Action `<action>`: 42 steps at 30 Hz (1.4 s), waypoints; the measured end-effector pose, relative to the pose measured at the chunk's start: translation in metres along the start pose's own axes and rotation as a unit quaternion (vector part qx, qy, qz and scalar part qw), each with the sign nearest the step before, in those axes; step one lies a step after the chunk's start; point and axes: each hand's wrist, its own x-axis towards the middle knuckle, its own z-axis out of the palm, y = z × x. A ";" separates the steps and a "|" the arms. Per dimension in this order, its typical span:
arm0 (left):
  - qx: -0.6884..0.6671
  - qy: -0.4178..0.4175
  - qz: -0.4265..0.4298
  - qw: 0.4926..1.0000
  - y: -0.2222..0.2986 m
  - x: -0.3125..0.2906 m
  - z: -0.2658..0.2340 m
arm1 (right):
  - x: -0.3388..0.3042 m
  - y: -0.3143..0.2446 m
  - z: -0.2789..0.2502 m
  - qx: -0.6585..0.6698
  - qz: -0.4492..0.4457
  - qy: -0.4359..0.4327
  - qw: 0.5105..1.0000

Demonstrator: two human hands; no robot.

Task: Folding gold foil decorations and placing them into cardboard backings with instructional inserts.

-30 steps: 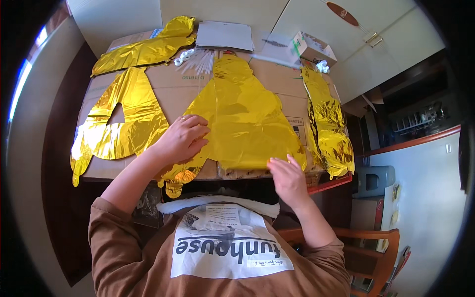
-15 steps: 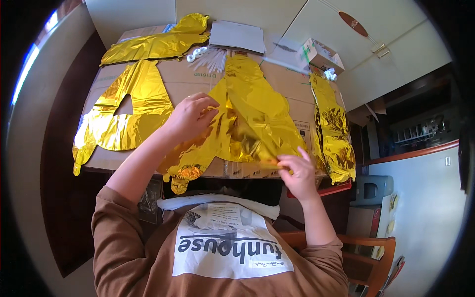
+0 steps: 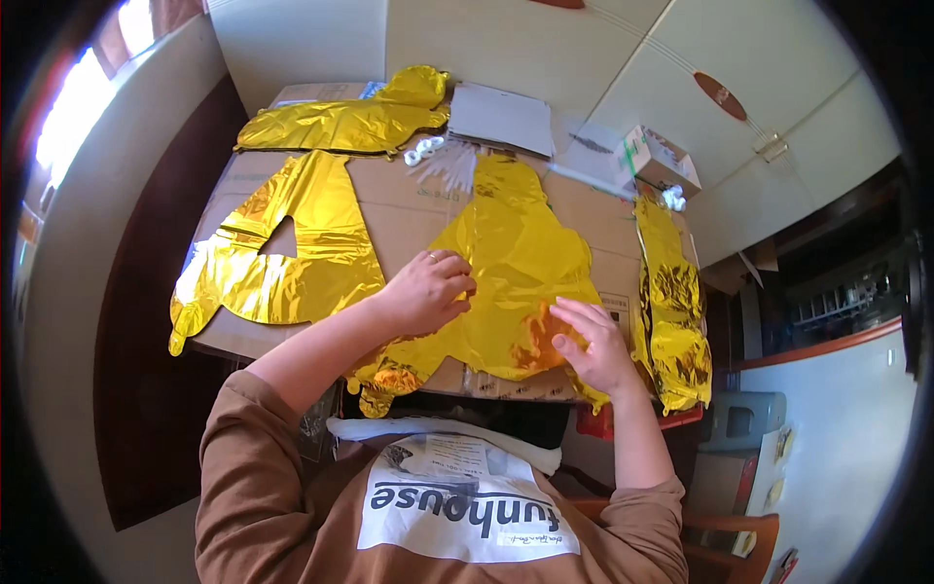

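In the middle of the table lies a flat, gold foil balloon (image 3: 520, 243), broad at the near side and narrowing away from me. My left hand (image 3: 433, 290) is over its left part, fingers curled in; whether they pinch anything is hidden. Close to the balloon's lower right part, my right hand (image 3: 595, 346) has its fingers stretched and holds nothing; whether it touches the foil I cannot tell. To the left is an A-shaped gold foil balloon (image 3: 336, 229) with a triangular hole. Another gold foil balloon (image 3: 341, 122) lies across the far left, and a narrow one (image 3: 671, 292) along the right.
Brown cardboard (image 3: 404, 209) covers the table. At its far side are a grey-white flat stack (image 3: 501, 117), thin clear strips (image 3: 446, 168), small white rolls (image 3: 423, 149) and an open box (image 3: 664, 156). Cabinets (image 3: 506, 44) stand behind; a wooden chair (image 3: 739, 545) is at the right.
The folded, lifted foil of the middle balloon now lies flatter. My right hand has opened and let go of its near edge. The whole view has shifted slightly.
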 end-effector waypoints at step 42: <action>0.011 0.119 -0.282 0.952 -0.271 0.146 -0.061 | 0.161 0.033 0.038 -0.196 -0.128 -0.129 0.964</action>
